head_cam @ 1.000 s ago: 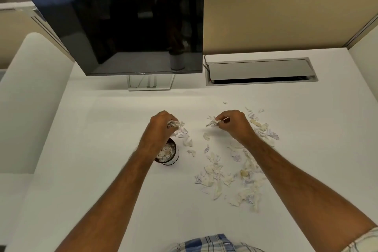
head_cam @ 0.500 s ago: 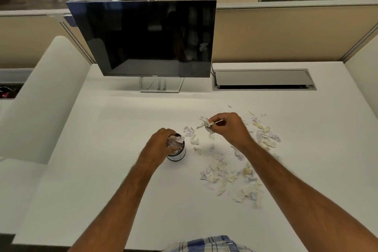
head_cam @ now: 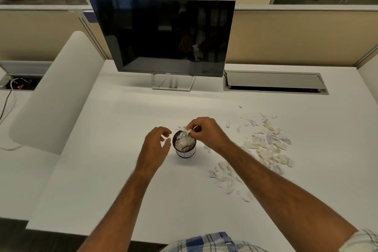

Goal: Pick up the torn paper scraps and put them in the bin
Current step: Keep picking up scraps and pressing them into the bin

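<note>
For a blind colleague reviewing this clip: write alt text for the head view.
The right hand pinches paper scraps over a small, nearly full bin on a white desk; the left hand hangs open beside it. More torn scraps lie to the right, a dark monitor behind.

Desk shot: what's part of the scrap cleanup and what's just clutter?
Job: scraps on the desk; bin, nearly full; right hand pinching a scrap over it; left hand, holding nothing.
Idle: monitor; cable tray; divider.
</note>
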